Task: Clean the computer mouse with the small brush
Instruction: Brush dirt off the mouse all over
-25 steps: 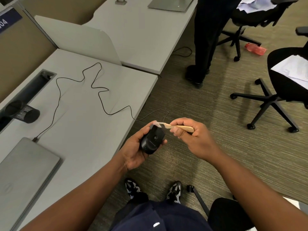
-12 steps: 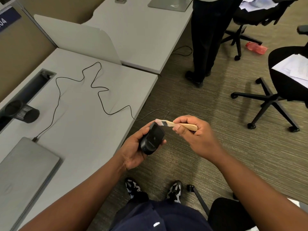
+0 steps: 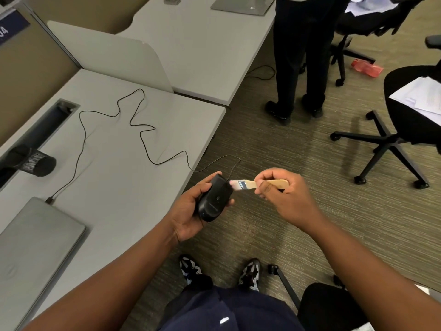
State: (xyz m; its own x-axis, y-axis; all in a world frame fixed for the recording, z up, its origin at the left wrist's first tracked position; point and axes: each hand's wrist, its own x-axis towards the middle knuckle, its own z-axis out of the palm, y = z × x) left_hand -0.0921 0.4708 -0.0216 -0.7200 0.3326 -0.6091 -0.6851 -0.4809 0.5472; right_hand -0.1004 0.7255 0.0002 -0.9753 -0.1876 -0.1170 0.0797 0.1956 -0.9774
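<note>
A black wired computer mouse [image 3: 214, 201] lies in my left hand [image 3: 191, 211], held over the carpet just past the desk's edge, fingers curled round its sides. Its thin black cable [image 3: 143, 137] snakes back across the grey desk [image 3: 114, 182]. My right hand [image 3: 284, 194] pinches the wooden handle of a small brush [image 3: 255, 184]. The pale bristles touch the mouse's upper right side near its front.
A closed grey laptop [image 3: 31, 249] and a black mesh cup [image 3: 35, 162] sit on the desk at left. A standing person's dark legs [image 3: 298, 56] are ahead. Black office chairs [image 3: 405, 120] stand at right, and another chair [image 3: 334, 306] is beside my knees.
My right hand has drawn the brush to the right, from the mouse's front tip to its right side. The standing person has stepped slightly left.
</note>
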